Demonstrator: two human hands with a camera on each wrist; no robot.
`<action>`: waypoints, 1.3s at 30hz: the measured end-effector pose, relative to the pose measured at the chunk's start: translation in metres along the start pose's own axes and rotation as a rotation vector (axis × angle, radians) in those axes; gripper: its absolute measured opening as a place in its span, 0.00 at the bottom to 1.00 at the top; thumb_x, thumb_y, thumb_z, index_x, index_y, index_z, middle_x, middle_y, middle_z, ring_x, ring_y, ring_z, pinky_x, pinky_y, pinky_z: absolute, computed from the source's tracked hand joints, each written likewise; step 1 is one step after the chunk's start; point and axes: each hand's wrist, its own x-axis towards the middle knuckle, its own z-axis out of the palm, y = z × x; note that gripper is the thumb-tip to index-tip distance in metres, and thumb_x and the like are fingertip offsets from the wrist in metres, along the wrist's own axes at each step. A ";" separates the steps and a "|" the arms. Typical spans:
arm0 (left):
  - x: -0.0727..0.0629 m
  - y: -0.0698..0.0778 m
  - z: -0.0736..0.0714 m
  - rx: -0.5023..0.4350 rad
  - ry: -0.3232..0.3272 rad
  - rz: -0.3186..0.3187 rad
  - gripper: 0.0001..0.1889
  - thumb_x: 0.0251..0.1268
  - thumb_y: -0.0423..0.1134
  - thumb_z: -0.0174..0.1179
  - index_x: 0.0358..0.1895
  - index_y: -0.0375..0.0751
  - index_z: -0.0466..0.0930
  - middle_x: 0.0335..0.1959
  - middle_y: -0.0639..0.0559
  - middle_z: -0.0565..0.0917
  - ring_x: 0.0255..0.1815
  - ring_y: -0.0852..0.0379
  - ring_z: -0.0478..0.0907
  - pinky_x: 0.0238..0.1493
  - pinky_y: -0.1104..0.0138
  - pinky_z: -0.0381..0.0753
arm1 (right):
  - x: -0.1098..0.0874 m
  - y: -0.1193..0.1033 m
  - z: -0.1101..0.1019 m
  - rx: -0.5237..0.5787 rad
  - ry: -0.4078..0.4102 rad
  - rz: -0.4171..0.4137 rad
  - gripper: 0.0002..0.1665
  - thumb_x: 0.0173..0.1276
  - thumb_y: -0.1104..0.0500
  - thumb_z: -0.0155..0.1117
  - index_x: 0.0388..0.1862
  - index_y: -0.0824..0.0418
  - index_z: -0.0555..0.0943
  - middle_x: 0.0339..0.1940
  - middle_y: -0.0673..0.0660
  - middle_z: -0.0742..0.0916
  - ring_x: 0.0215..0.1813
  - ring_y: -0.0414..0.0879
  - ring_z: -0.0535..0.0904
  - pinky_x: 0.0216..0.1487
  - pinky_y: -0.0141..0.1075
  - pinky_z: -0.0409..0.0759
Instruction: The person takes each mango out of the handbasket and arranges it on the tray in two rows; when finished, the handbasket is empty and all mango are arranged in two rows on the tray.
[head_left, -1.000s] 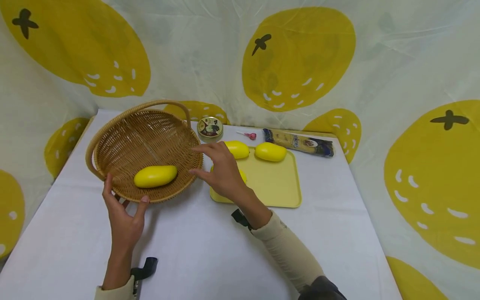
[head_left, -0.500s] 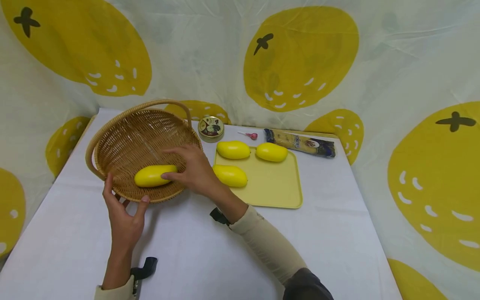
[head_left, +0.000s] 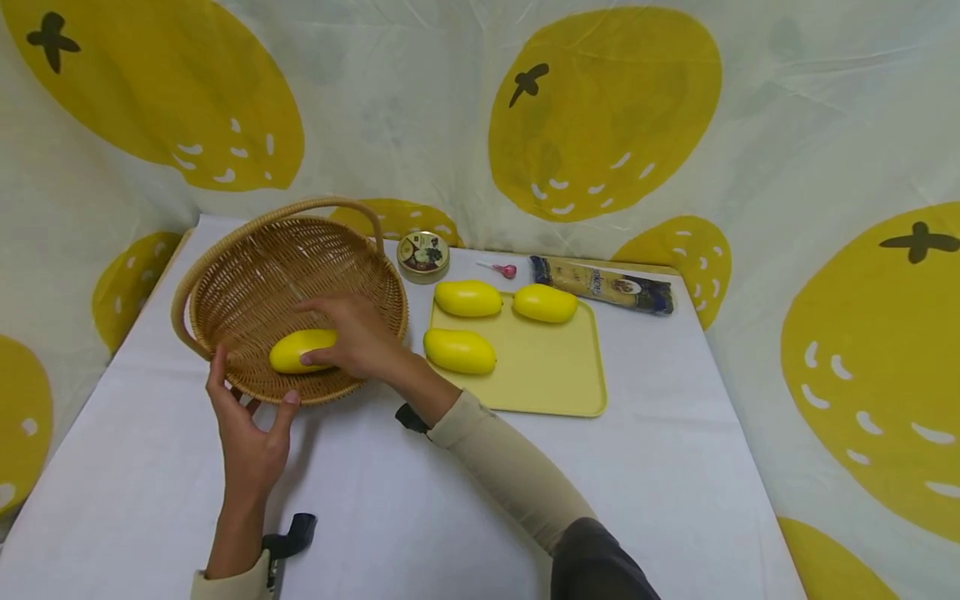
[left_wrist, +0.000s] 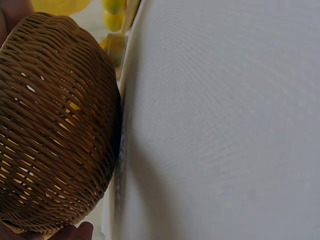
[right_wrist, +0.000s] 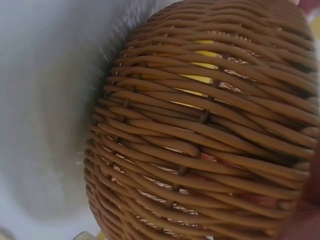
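My left hand grips the near rim of a wicker basket, which leans toward me with its mouth facing up and forward. In the left wrist view, fingers hold the lower edge of the woven wall. Inside the basket lies a yellow mango. My right hand reaches in over the mango's right end, thumb at its near side and index finger stretched beyond it; the other fingers are hidden. In the right wrist view, the basket's weave fills most of the picture, with yellow showing through the gaps.
To the right, a pale yellow tray holds three more mangoes, one of them a mango near its left edge. Behind stand a round tin, a pink lollipop and a long blue-and-gold packet.
My right hand has moved left from the basket's right rim into the basket, over the mango. My left hand and the basket hold their place.
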 end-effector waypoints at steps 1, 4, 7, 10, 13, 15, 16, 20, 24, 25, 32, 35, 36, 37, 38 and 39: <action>0.000 0.000 0.000 0.000 0.000 0.001 0.53 0.66 0.32 0.67 0.88 0.58 0.43 0.89 0.59 0.47 0.79 0.42 0.61 0.69 0.70 0.68 | 0.003 0.000 0.001 -0.020 -0.018 0.007 0.41 0.66 0.46 0.80 0.76 0.49 0.77 0.77 0.46 0.80 0.80 0.43 0.71 0.84 0.42 0.59; 0.000 0.000 0.000 0.001 0.000 0.001 0.53 0.66 0.32 0.67 0.88 0.58 0.43 0.89 0.59 0.47 0.79 0.42 0.61 0.69 0.69 0.68 | 0.011 0.000 0.003 -0.060 -0.061 0.021 0.42 0.65 0.45 0.80 0.77 0.48 0.77 0.76 0.45 0.81 0.79 0.43 0.72 0.83 0.41 0.61; 0.000 0.000 0.000 0.002 -0.001 0.000 0.53 0.66 0.32 0.67 0.88 0.58 0.42 0.89 0.59 0.47 0.79 0.42 0.61 0.70 0.69 0.68 | 0.017 -0.001 0.005 -0.079 -0.087 0.036 0.42 0.65 0.45 0.80 0.76 0.47 0.77 0.75 0.44 0.82 0.77 0.43 0.73 0.80 0.39 0.64; 0.000 0.000 0.000 -0.002 -0.001 0.001 0.53 0.66 0.32 0.66 0.88 0.58 0.42 0.89 0.59 0.47 0.79 0.42 0.61 0.70 0.69 0.68 | 0.023 -0.001 0.006 -0.089 -0.111 0.047 0.41 0.64 0.46 0.81 0.76 0.47 0.78 0.74 0.44 0.82 0.77 0.43 0.73 0.79 0.37 0.65; 0.001 0.000 0.000 -0.004 -0.001 -0.001 0.53 0.66 0.31 0.66 0.88 0.57 0.42 0.89 0.58 0.47 0.79 0.42 0.61 0.70 0.69 0.68 | 0.028 -0.001 0.008 -0.104 -0.141 0.056 0.40 0.64 0.46 0.81 0.75 0.46 0.78 0.74 0.43 0.82 0.78 0.43 0.72 0.80 0.37 0.65; 0.000 0.001 0.001 -0.004 -0.001 -0.002 0.54 0.66 0.31 0.66 0.88 0.57 0.42 0.89 0.58 0.46 0.79 0.42 0.61 0.71 0.68 0.68 | 0.031 0.000 0.010 -0.123 -0.163 0.066 0.40 0.64 0.46 0.81 0.75 0.45 0.79 0.74 0.42 0.82 0.78 0.43 0.71 0.81 0.37 0.63; 0.001 0.001 0.001 -0.002 -0.001 -0.003 0.54 0.65 0.31 0.67 0.88 0.57 0.42 0.89 0.57 0.46 0.79 0.42 0.61 0.71 0.68 0.68 | 0.033 0.000 0.011 -0.135 -0.175 0.071 0.40 0.64 0.47 0.81 0.75 0.45 0.78 0.74 0.42 0.82 0.79 0.43 0.70 0.81 0.37 0.62; 0.001 0.001 0.001 -0.001 0.002 -0.009 0.54 0.66 0.31 0.67 0.88 0.57 0.42 0.89 0.57 0.46 0.79 0.42 0.61 0.71 0.68 0.68 | 0.038 0.001 0.015 -0.172 -0.210 0.098 0.40 0.62 0.46 0.82 0.74 0.41 0.79 0.73 0.40 0.81 0.78 0.41 0.70 0.80 0.37 0.63; 0.000 0.002 0.000 -0.003 0.006 -0.013 0.54 0.65 0.32 0.67 0.88 0.58 0.43 0.89 0.58 0.47 0.79 0.43 0.61 0.71 0.67 0.68 | 0.041 0.001 0.018 -0.193 -0.239 0.105 0.39 0.61 0.46 0.83 0.71 0.40 0.80 0.71 0.41 0.82 0.73 0.39 0.71 0.73 0.34 0.68; 0.000 0.002 0.000 -0.005 0.006 -0.014 0.54 0.65 0.31 0.67 0.88 0.58 0.43 0.89 0.58 0.47 0.80 0.42 0.61 0.71 0.67 0.68 | 0.042 0.002 0.019 -0.199 -0.247 0.102 0.39 0.61 0.46 0.83 0.71 0.39 0.80 0.70 0.41 0.82 0.72 0.39 0.71 0.71 0.34 0.69; 0.001 0.003 0.000 -0.001 0.002 -0.017 0.54 0.65 0.31 0.67 0.88 0.58 0.42 0.89 0.58 0.46 0.80 0.42 0.61 0.71 0.67 0.68 | 0.041 0.003 0.018 -0.170 -0.246 0.079 0.37 0.62 0.47 0.83 0.70 0.41 0.81 0.69 0.41 0.83 0.68 0.37 0.72 0.69 0.31 0.69; 0.001 0.004 0.000 0.003 0.001 -0.018 0.54 0.65 0.32 0.67 0.88 0.58 0.42 0.89 0.58 0.46 0.79 0.42 0.61 0.71 0.68 0.68 | 0.038 0.003 0.015 -0.126 -0.229 0.061 0.37 0.62 0.49 0.83 0.70 0.42 0.82 0.67 0.41 0.84 0.67 0.37 0.73 0.68 0.31 0.69; 0.001 0.004 0.000 0.004 0.002 -0.019 0.54 0.65 0.31 0.67 0.88 0.58 0.42 0.89 0.58 0.46 0.79 0.42 0.61 0.71 0.68 0.68 | 0.037 0.003 0.013 -0.114 -0.221 0.053 0.37 0.62 0.49 0.83 0.71 0.42 0.82 0.66 0.41 0.85 0.66 0.37 0.73 0.68 0.31 0.69; 0.001 0.004 0.000 0.004 0.001 -0.020 0.54 0.65 0.31 0.67 0.88 0.58 0.42 0.89 0.58 0.46 0.79 0.42 0.61 0.70 0.69 0.68 | 0.035 0.003 0.011 -0.103 -0.211 0.041 0.37 0.62 0.48 0.83 0.71 0.43 0.82 0.65 0.41 0.86 0.66 0.37 0.74 0.68 0.31 0.69; 0.001 0.004 0.000 0.002 0.000 -0.021 0.54 0.65 0.31 0.67 0.88 0.58 0.42 0.89 0.58 0.46 0.79 0.42 0.61 0.70 0.68 0.68 | 0.034 0.003 0.010 -0.087 -0.202 0.033 0.37 0.62 0.48 0.83 0.71 0.43 0.82 0.64 0.41 0.86 0.65 0.36 0.74 0.68 0.31 0.69; 0.001 0.004 0.000 0.000 0.000 -0.021 0.54 0.65 0.31 0.67 0.88 0.59 0.42 0.89 0.58 0.47 0.79 0.42 0.61 0.70 0.68 0.68 | 0.032 0.003 0.008 -0.074 -0.192 0.024 0.37 0.62 0.48 0.83 0.71 0.43 0.82 0.64 0.41 0.86 0.64 0.36 0.74 0.68 0.30 0.69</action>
